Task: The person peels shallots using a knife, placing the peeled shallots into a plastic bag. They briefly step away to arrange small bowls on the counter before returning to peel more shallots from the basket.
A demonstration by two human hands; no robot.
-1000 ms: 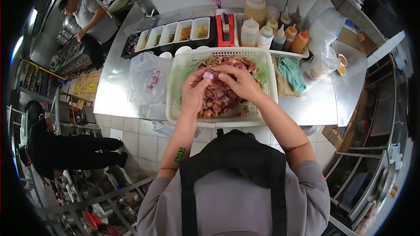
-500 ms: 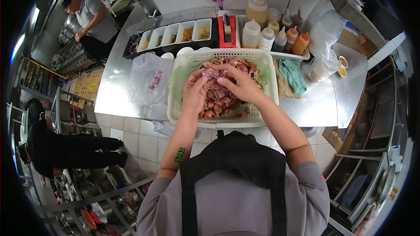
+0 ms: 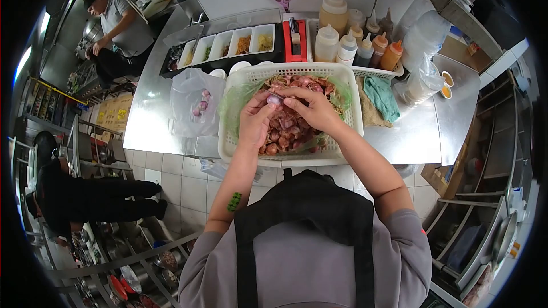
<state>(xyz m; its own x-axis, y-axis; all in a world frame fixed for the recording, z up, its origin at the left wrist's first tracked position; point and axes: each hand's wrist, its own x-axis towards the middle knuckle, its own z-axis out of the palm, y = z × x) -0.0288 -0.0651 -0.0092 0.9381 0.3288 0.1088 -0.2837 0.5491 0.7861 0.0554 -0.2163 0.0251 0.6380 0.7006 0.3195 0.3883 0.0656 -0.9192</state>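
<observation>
A pale purple peeled shallot (image 3: 274,101) is pinched in the fingers of my left hand (image 3: 254,121). My right hand (image 3: 315,109) is closed close against it, its fingertips on a small knife whose thin blade is mostly hidden now. Both hands are over a white plastic basket (image 3: 355,108) lined with a green mesh bag (image 3: 233,100). Beneath my fingers lies a heap of reddish-brown unpeeled shallots (image 3: 288,128) with loose skins. Left of the basket, a clear plastic bag (image 3: 185,115) contains several peeled shallots (image 3: 201,104).
Condiment trays (image 3: 244,44), a red tape dispenser (image 3: 295,43) and squeeze bottles (image 3: 327,44) line the back of the steel table (image 3: 149,120). On the right are a green cloth (image 3: 381,97) and a plastic bag (image 3: 423,85). Two people are at the left, one seated (image 3: 123,31).
The shallot has turned and shows its rounded, pale side between my fingers. The thin blade seen before is now mostly hidden. At the far left, the seated person's arm has moved down.
</observation>
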